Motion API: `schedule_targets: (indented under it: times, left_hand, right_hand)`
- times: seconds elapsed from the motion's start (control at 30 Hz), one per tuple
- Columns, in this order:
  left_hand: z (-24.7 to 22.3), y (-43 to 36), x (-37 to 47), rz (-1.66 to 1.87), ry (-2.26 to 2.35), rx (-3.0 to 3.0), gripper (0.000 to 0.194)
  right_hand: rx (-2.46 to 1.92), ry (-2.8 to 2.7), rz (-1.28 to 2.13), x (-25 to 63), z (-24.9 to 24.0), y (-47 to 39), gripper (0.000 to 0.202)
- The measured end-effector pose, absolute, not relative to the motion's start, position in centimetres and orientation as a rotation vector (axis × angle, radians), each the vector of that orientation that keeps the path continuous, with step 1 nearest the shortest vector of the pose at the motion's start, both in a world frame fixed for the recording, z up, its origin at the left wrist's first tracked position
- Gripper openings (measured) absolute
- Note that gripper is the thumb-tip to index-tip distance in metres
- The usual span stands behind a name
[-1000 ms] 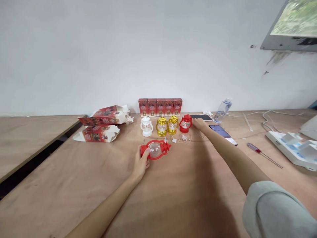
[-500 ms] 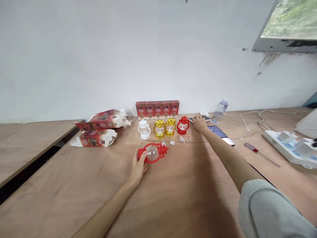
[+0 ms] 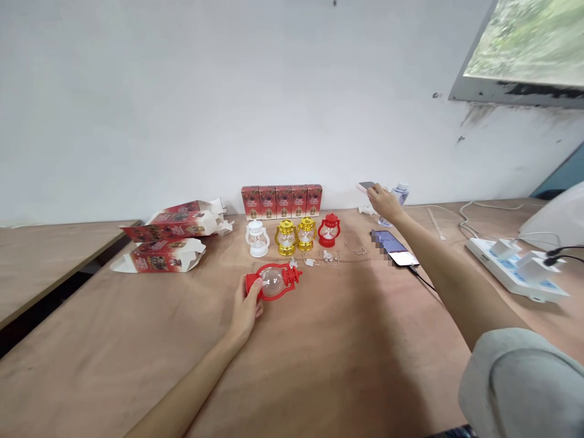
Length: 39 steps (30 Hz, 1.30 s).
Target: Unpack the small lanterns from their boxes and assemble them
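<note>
My left hand [image 3: 247, 304] is closed around the base of a red toy lantern [image 3: 274, 282], which lies sideways with its clear globe and red top pointing right. Raised above the back of the table, my right hand [image 3: 382, 199] grips a thin flat phone [image 3: 366, 186] with a pale edge; its far side is hidden by the fingers. Behind the held lantern stand a white lantern [image 3: 257, 238], two gold lanterns [image 3: 286, 238] and another red lantern [image 3: 329, 230], all upright. Wire handles [image 3: 356, 247] and small white parts [image 3: 327, 256] lie in front of them.
Several red boxes [image 3: 283, 202] stand against the wall. Opened cartons [image 3: 168, 255] lie at left, by a table gap. On the right are a phone [image 3: 395, 248] with a cable, a clear bottle [image 3: 399, 196] and a white power strip [image 3: 511, 267].
My right hand has lifted the flat phone off the table and holds it higher. The left hand keeps hold of the red lantern. The view has shifted slightly to the right.
</note>
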<state>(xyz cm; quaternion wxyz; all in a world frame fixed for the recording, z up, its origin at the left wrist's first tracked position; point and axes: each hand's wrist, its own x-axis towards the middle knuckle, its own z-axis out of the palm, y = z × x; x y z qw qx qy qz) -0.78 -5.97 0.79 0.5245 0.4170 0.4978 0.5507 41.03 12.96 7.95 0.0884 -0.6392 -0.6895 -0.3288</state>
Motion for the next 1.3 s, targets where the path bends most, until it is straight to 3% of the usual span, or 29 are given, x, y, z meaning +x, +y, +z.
schedule_targets:
  times: [0.23, 0.4, 0.7, 0.9, 1.3]
  left_hand:
    - [1.2, -6.1, -0.6, 1.326, 1.202, 0.99, 0.037]
    - [1.0, -6.0, -0.7, 1.328, 1.197, 0.993, 0.038]
    - [0.8, -5.9, -0.9, 1.315, 1.186, 1.013, 0.04]
    - [1.3, -6.3, -0.9, 1.283, 1.188, 1.07, 0.044]
    - [1.3, -6.6, -1.2, 1.366, 1.086, 1.137, 0.051]
  right_hand:
    - [-1.702, -1.512, -0.972, 42.9, 10.1, 12.9, 0.025]
    - [-1.921, -1.96, -1.03, 41.5, 9.3, 12.0, 0.031]
    - [-1.883, -2.49, -0.894, 36.0, 3.2, 12.9, 0.036]
    - [-1.947, -2.571, -0.831, 34.4, 0.5, 12.5, 0.035]
    - [-2.197, -2.472, -0.753, 32.6, -0.4, 14.2, 0.034]
